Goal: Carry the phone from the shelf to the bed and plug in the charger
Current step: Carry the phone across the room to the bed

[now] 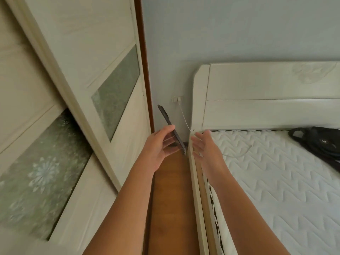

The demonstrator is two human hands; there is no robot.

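My left hand holds a dark phone, seen edge-on and tilted, above the narrow floor gap beside the bed. My right hand is open with fingers spread, just right of the phone, over the bed's side rail near the head end. A white charger plug sits in a wall socket low on the wall. Its white cable hangs down, passes the headboard corner and lies on the mattress. The cable's free end is not clearly visible.
A cream wardrobe with frosted glass panels stands close on the left. Between it and the bed runs a narrow strip of wooden floor. The bed has a white headboard and bare quilted mattress; a black bag lies at its right.
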